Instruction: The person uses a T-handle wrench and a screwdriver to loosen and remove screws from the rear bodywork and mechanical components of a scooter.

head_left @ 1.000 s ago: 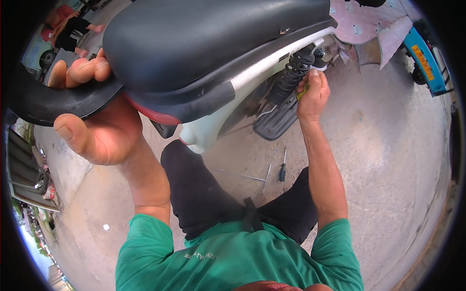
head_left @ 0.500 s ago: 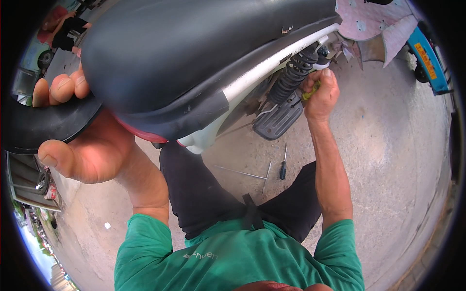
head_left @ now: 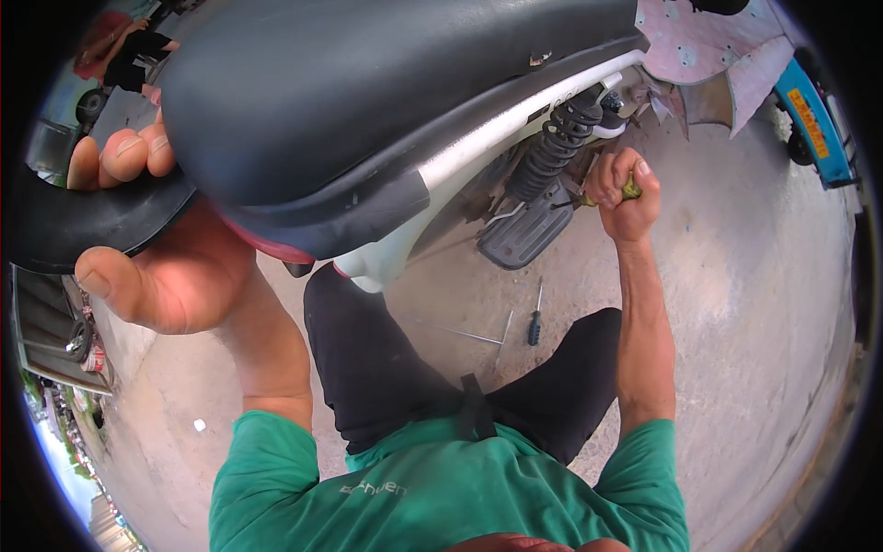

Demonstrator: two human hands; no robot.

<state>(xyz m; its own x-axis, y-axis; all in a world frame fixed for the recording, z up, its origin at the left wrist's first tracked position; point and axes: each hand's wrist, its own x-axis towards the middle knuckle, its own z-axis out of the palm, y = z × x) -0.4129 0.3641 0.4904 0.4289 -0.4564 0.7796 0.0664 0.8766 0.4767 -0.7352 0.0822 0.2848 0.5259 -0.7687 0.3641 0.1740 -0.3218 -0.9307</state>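
Note:
A scooter with a black seat and a white side trim stands in front of me. My left hand is hooked round the black curved grab rail behind the seat, its fingertips over the far side and its thumb below. To the right, my right hand is closed round a screwdriver's yellow-green handle. Its dark shaft points left, close to the black footrest and below the coil-spring shock absorber. I cannot tell whether the tip touches anything.
On the concrete between my knees lie a dark-handled screwdriver and a thin metal rod tool. A pink cover hangs at the scooter's far end. Further right stands a blue vehicle. Another person is at the far left.
My right hand has moved right and slightly nearer with the screwdriver, away from the shock absorber's side, and more of the tool shows. My left hand stays on the grab rail.

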